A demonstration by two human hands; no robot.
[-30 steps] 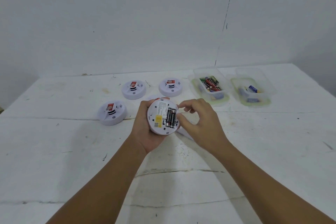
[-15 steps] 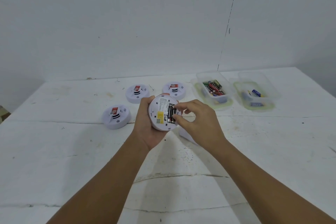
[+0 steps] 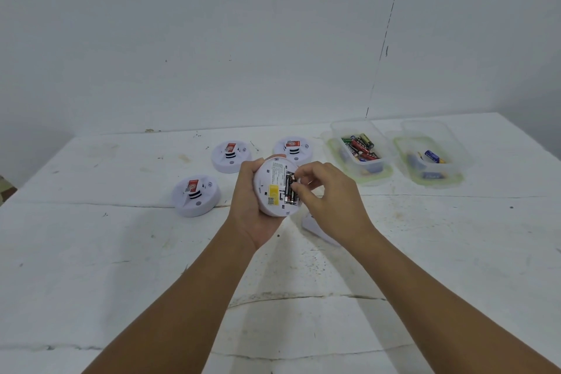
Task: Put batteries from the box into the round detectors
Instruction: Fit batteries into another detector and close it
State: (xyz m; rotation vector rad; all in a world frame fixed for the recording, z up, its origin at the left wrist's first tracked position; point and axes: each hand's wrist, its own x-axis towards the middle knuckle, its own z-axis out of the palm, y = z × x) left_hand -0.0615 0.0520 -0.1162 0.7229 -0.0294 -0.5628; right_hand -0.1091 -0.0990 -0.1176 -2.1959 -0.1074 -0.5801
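The right edge of the round white detector (image 3: 274,188) held upside down is covered by the fingers (image 3: 306,174) of the right hand (image 3: 326,200), and the print on its label is too small to be read. A flat white piece (image 3: 315,229) on the white bench (image 3: 91,267) is largely hidden behind the right wrist. Both forearms are cut off by the bottom edge.

Left hand (image 3: 249,200) cups upward with curled fingers; right hand (image 3: 326,191) pinches at its fingertips (image 3: 296,187).
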